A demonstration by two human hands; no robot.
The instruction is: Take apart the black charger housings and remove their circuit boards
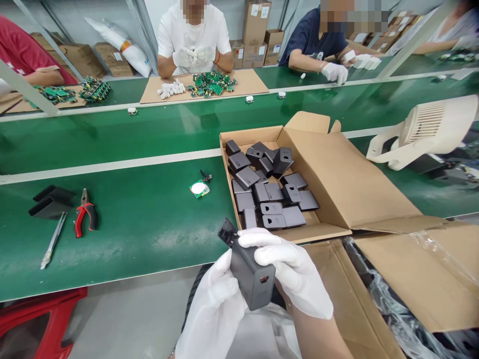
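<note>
Both hands wear white gloves and hold one dark grey box-shaped housing (251,274) in front of my body, below the bench edge. The fingers of my left hand (219,299) wrap its left side. My right hand (286,264) grips it from the right and over its top. A small black part (227,233) sticks out at the housing's far end; whether it is attached is unclear. The near end face shows a small cut-out. Beyond my hands, an open carton (337,232) contains many similar dark housings (275,221).
On the green bench (149,239) lie red-handled pliers (85,212), a slim metal tool (54,242), dark housings (52,202) and a small board (199,188). A cream fan (430,127) stands right. People work across the conveyor. A second carton (337,289) is beside my right arm.
</note>
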